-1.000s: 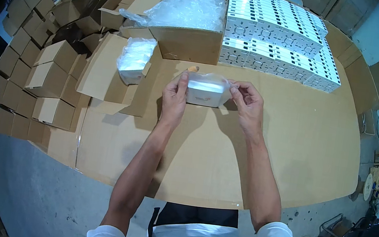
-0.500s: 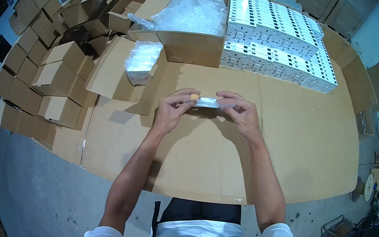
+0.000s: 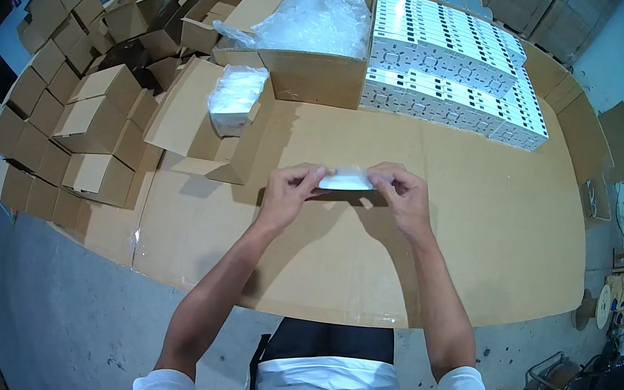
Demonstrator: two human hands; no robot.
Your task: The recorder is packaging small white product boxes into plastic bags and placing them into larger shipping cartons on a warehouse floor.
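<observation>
Both hands are up over the middle of the cardboard-covered tabletop (image 3: 485, 221), pinching one small flat white item in a clear plastic sleeve (image 3: 346, 180) between them. Left hand (image 3: 288, 191) grips its left end with fingertips, right hand (image 3: 402, 196) grips the right end; both closed on it, item held edge-on just above the surface.

Handling call: looks light and thin, film wrap probably slick and crinkly, so hold by the ends or edges, not the flat faces. Likely stiff enough not to sag.

Around it: open carton with a wrapped white bundle (image 3: 235, 99) to the left, big carton with loose clear bags (image 3: 313, 26) behind, stacked white boxes (image 3: 453, 63) at back right, empty brown cartons (image 3: 77, 95) piled far left.
</observation>
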